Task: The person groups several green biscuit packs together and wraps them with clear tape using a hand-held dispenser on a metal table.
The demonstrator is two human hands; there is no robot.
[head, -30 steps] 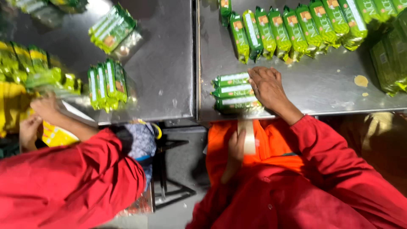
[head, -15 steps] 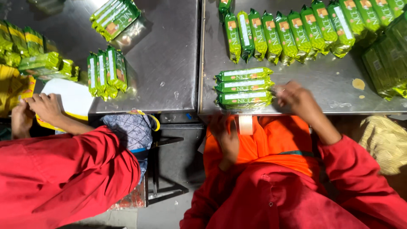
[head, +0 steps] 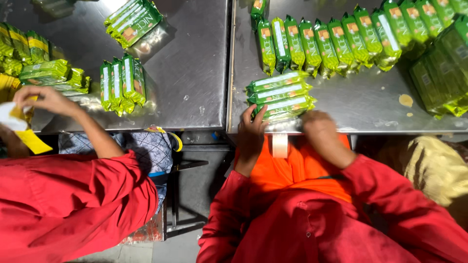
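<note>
Head view: both hands (head: 282,129) on stacked green packets (head: 280,95).

green biscuit packets (head: 281,95) — three, side by side | table edge

Both hands reach forward, left hand (head: 252,127) fingers spread, right hand (head: 317,127) curled.

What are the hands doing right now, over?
Left hand and right hand both on the stack of green snack packets at the steel table's near edge. Row of upright green packets behind, apart. Nothing blocking.
</note>
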